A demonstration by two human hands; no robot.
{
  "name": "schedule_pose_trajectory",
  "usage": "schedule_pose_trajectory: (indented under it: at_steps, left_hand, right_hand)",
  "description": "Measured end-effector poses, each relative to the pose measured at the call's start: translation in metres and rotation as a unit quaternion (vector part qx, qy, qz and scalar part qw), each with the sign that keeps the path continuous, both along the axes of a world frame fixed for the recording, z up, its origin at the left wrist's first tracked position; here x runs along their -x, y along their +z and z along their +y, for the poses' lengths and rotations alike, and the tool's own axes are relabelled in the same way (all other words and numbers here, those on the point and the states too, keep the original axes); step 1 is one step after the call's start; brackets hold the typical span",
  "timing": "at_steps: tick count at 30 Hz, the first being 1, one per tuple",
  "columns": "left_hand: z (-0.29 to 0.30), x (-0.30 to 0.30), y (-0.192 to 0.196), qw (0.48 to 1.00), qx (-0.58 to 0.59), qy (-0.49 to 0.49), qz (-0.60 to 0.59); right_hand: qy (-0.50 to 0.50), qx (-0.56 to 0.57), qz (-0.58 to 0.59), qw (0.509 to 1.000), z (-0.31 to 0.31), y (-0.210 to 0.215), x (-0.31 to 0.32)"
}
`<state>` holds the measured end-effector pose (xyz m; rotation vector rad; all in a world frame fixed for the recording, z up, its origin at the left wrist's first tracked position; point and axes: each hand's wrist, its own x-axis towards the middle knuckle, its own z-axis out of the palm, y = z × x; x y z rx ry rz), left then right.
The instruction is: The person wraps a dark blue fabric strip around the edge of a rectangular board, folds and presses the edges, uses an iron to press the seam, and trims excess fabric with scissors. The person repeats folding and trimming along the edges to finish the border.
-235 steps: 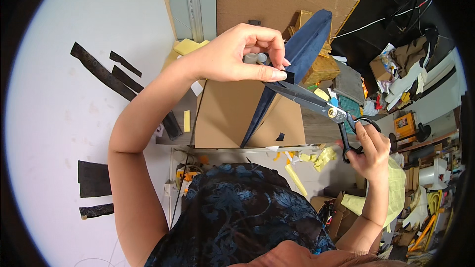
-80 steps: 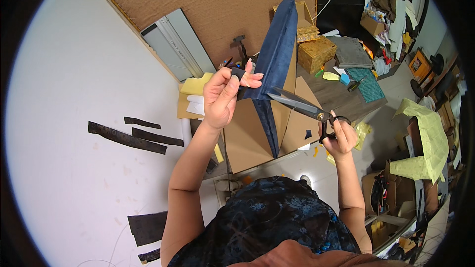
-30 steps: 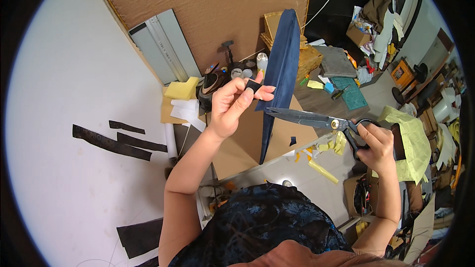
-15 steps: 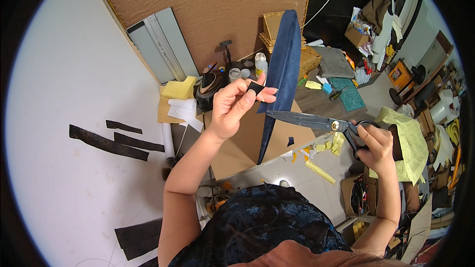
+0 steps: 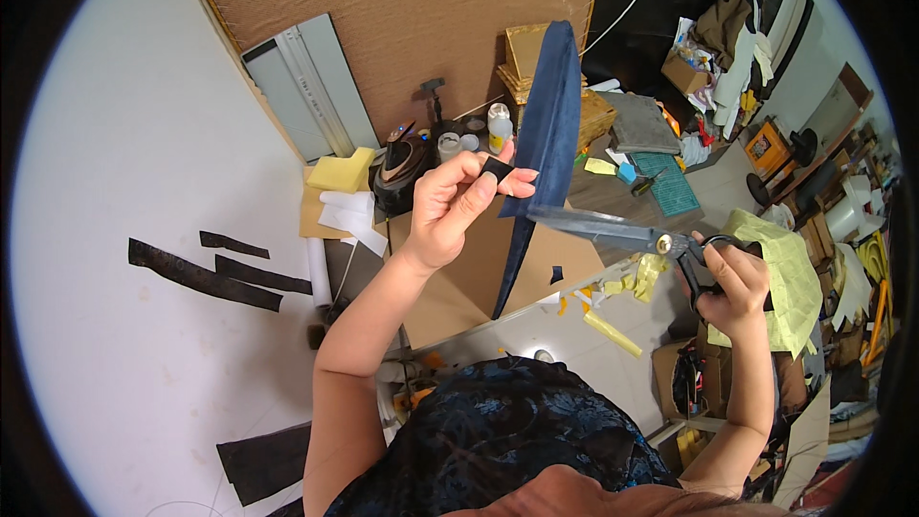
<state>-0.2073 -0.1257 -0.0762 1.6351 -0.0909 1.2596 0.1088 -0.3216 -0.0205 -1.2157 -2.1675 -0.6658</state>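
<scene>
My left hand (image 5: 455,201) is closed in a pinch on a small black piece (image 5: 495,168), flat and thin, between thumb and fingers. Its other fingertips reach the edge of a long dark blue strip of fabric (image 5: 550,124), folded lengthwise; whether they grip it is hard to see. The strip runs from behind the hand down to a narrow tip over a brown board. In my right hand (image 5: 735,287) are large black-handled scissors (image 5: 613,233), fingers wrapped in the handles. Their blades point left, tips close to the strip, blurred by motion. A small dark scrap (image 5: 557,274) lies on the brown board (image 5: 459,278).
Black strips (image 5: 206,276) lie on the white surface at left. Behind my left hand stand an iron (image 5: 400,168), jars and a bottle (image 5: 499,129). Farther right are a green cutting mat (image 5: 675,190) and yellow paper (image 5: 766,278). Scraps litter the floor.
The scissors and my right hand have shifted slightly right, drawing the blade tips back a little. My left hand stays nearly still with the black piece. The whole view has shifted slightly.
</scene>
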Motion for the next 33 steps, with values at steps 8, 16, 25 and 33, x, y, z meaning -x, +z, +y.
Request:
schedule_pose_trajectory:
  at_steps: [8, 16, 25, 33]
  left_hand:
    - [0.001, -0.001, -0.002, 1.0, -0.003, 0.002, -0.004]
    - [0.001, -0.001, -0.001, 1.0, -0.003, 0.0, -0.004]
    - [0.003, 0.0, -0.001, 1.0, -0.009, 0.002, -0.005]
    - [0.001, 0.001, 0.0, 1.0, 0.001, -0.003, -0.001]
  right_hand:
    - [-0.016, 0.051, -0.01, 0.999, -0.01, 0.014, 0.014]
    - [-0.033, 0.076, -0.014, 0.996, -0.014, 0.02, 0.019]
    - [-0.044, 0.075, -0.028, 0.996, -0.017, 0.018, 0.02]
    - [-0.04, 0.023, -0.049, 0.998, -0.016, 0.01, 0.018]
